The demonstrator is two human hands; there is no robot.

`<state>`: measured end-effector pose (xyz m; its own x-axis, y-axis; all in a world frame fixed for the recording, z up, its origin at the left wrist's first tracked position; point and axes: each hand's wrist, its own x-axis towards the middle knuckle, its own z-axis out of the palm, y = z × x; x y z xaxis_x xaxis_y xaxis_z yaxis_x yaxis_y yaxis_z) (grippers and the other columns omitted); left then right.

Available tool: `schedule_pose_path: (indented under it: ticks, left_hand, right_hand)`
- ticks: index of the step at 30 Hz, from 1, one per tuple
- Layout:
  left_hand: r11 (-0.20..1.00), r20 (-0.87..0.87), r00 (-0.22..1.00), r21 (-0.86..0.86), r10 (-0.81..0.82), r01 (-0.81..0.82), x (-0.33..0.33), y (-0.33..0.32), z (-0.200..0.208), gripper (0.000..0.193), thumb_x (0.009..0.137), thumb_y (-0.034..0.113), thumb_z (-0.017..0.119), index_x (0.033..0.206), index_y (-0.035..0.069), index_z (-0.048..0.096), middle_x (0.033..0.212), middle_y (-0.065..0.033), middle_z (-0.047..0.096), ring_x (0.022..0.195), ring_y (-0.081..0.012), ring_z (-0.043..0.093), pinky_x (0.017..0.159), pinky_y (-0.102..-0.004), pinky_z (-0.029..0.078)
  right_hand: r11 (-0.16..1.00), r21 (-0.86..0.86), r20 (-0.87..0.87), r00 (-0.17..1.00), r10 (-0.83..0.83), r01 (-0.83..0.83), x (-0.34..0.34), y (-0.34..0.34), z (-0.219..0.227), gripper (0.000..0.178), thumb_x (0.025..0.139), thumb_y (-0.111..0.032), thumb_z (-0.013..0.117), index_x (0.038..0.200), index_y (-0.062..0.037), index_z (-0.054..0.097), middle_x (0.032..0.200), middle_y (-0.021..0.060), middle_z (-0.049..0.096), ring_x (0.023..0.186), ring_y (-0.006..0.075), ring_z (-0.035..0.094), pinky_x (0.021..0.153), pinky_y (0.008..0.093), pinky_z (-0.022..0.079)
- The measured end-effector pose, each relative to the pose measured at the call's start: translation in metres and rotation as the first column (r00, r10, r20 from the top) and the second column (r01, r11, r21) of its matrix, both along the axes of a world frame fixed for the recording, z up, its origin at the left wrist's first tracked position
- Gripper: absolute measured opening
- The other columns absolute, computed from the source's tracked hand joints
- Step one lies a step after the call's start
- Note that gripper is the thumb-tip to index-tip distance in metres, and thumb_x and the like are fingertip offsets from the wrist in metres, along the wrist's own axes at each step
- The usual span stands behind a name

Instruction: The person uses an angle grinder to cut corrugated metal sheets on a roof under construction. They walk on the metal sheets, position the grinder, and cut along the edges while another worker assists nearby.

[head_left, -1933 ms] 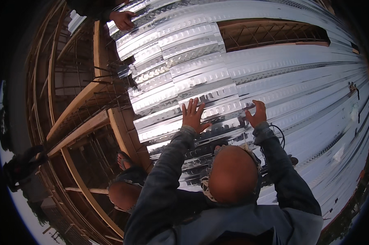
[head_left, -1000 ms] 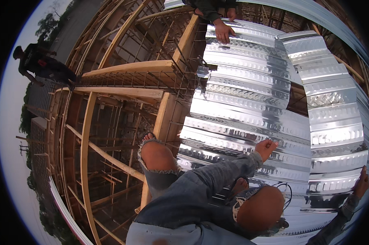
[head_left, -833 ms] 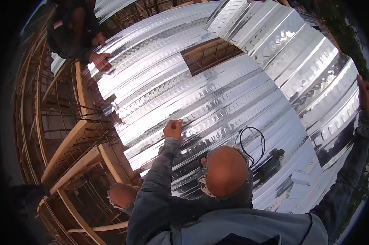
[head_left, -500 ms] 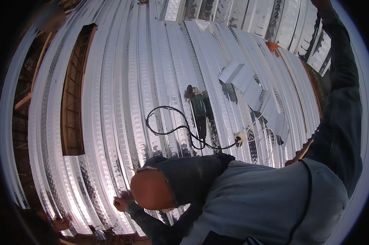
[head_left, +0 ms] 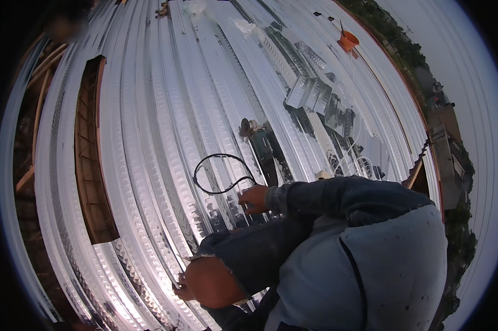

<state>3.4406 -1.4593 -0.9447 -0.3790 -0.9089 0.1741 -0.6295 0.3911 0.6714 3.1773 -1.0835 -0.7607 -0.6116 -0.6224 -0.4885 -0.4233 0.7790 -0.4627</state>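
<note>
My right hand (head_left: pixel 253 199) reaches leftward over the ribbed metal decking (head_left: pixel 161 138), beside the black power cord (head_left: pixel 222 155). Its fingers look apart, and no held thing shows in them. Just beyond it lies a dark green angle grinder (head_left: pixel 264 153), its disc end pointing away from me. The cord makes a loop left of the grinder, and part of it passes behind my hand. Low on the left, my left hand (head_left: pixel 184 290) is at the decking beside my bent knee (head_left: pixel 213 282). The knee hides part of that hand; its visible fingers seem spread, with nothing seen in them.
A long opening (head_left: pixel 90 160) in the decking at the left shows timber below. Cut metal pieces (head_left: pixel 309 91) and a white cable (head_left: pixel 361 160) lie right of the grinder. An orange bucket (head_left: pixel 348 41) stands far right, near the roof edge (head_left: pixel 411 105).
My right arm has come down from the upper right to beside the grinder. My left hand has shifted slightly right and down. The large ribbed sheet at the upper right is out of view.
</note>
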Motion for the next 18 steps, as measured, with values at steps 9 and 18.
schedule_pose_path:
  ticks: [9, 18]
  left_hand:
    - [0.984, 0.335, 0.942, -0.174, 0.012, 0.050, -0.022, 0.027, 0.046, 0.056, 0.073, 0.040, 0.062, 0.115, 0.004, 0.050, 0.112, -0.0160, 0.051, 0.108, -0.0344, 0.046, 0.100, -0.0547, 0.025]
    - [0.998, 0.282, 0.958, -0.022, 0.060, -0.056, -0.017, 0.021, 0.053, 0.059, 0.070, 0.045, 0.068, 0.116, 0.011, 0.052, 0.116, -0.0097, 0.050, 0.115, -0.0272, 0.043, 0.105, -0.0522, 0.021]
  right_hand:
    - [0.994, -0.107, 0.098, 0.995, 0.010, 0.001, -0.035, -0.095, -0.018, 0.041, 0.077, -0.028, 0.068, 0.109, -0.0046, 0.059, 0.095, 0.0152, 0.065, 0.089, 0.0298, 0.064, 0.078, 0.0392, 0.050]
    - [0.773, -0.281, -0.438, 0.793, 0.424, -0.569, -0.039, -0.277, -0.100, 0.057, 0.072, -0.027, 0.068, 0.121, -0.0041, 0.049, 0.126, 0.0223, 0.041, 0.120, 0.0398, 0.036, 0.098, 0.0487, 0.032]
